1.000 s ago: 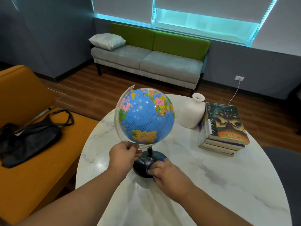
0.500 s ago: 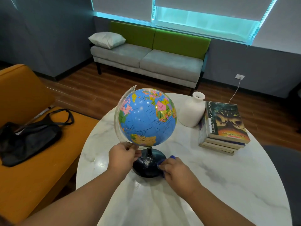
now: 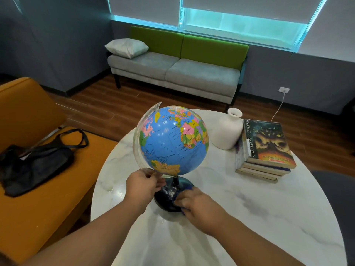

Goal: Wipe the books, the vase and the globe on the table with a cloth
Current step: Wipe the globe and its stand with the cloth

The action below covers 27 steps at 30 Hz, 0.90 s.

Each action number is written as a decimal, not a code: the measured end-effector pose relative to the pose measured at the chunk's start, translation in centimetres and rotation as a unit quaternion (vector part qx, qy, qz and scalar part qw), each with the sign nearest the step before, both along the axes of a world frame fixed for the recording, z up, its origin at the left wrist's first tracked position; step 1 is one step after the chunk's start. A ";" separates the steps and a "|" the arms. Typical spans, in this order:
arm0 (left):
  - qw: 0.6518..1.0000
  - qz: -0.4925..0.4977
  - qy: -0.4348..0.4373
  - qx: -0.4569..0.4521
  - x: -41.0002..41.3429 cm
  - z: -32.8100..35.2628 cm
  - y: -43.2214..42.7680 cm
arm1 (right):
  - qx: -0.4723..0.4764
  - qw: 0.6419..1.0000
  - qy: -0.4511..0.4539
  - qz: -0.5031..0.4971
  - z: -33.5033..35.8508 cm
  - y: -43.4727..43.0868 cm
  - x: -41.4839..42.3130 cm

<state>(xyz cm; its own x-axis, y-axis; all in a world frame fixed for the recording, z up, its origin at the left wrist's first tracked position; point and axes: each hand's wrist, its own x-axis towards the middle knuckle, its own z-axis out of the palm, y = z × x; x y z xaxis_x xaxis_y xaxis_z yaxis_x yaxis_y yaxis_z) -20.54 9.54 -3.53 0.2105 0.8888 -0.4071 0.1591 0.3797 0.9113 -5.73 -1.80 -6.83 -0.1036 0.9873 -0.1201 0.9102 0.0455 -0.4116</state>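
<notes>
Left hand (image 3: 143,184) pinches globe (image 3: 172,141) arc (image 3: 136,148), right hand (image 3: 199,206) grips cloth (image 3: 189,188) on base (image 3: 164,195), mid table (image 3: 269,217).

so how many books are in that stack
4 by the edges that show, all in one stack of books on the right of the marble table, beside the white vase, Guardians of Ga'Hoole on top. A thin one could hide between them.

A smooth, glossy blue plastic globe (image 3: 172,143) catches bright glare inside its clear plastic arc (image 3: 136,144), over a shiny dark round base (image 3: 165,196) speckled with pale marks. The round white table (image 3: 259,217) beneath looks like polished marble. At 2 o'clock from the globe, a matt white ceramic-looking vase (image 3: 226,133); at 3 o'clock, stacked paperback books (image 3: 267,148) with worn paper covers. A scrap of blue cloth (image 3: 190,188) shows at the base.
</notes>
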 end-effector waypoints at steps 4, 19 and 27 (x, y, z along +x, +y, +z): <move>1.000 -0.008 0.022 0.001 -0.1 0.0 -0.3 | -0.024 0.992 0.026 -0.120 -0.2 1.0 2.0; 1.000 -0.007 0.007 0.005 0.0 0.1 -0.5 | -0.043 0.989 0.025 -0.136 0.5 0.9 1.5; 1.000 0.008 -0.007 -0.006 -0.2 0.3 -0.5 | 0.002 0.999 0.011 -0.044 0.4 0.3 -0.9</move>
<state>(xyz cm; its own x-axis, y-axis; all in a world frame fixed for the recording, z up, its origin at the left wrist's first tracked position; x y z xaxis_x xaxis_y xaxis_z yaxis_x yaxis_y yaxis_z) -20.74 9.05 -3.20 0.2030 0.8871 -0.4144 0.1404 0.3925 0.9090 -6.62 -1.50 -6.41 -0.0196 0.9933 -0.1143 0.9014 -0.0319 -0.4318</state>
